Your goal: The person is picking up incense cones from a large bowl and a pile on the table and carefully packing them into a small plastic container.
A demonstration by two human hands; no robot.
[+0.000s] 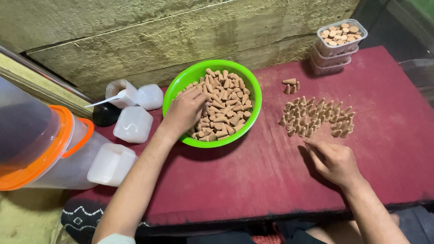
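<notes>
A bright green bowl [178, 90] full of small tan cones sits on a dark red board [271, 180]. My left hand [185, 110] reaches into the bowl, fingers curled down among the cones; whether it grips any I cannot tell. Right of the bowl, several cones [316, 118] stand in a loose cluster on the board, with a few more cones [290, 86] just behind them. My right hand [332, 160] rests on the board just in front of the cluster, fingers bent, nothing visibly held.
A stack of clear plastic tubs [337, 56], the top one filled with cones, stands at the board's far right. Empty clear tubs [133, 124] lie left of the bowl, beside a big clear container with an orange rim [68, 131]. A rough wall runs behind.
</notes>
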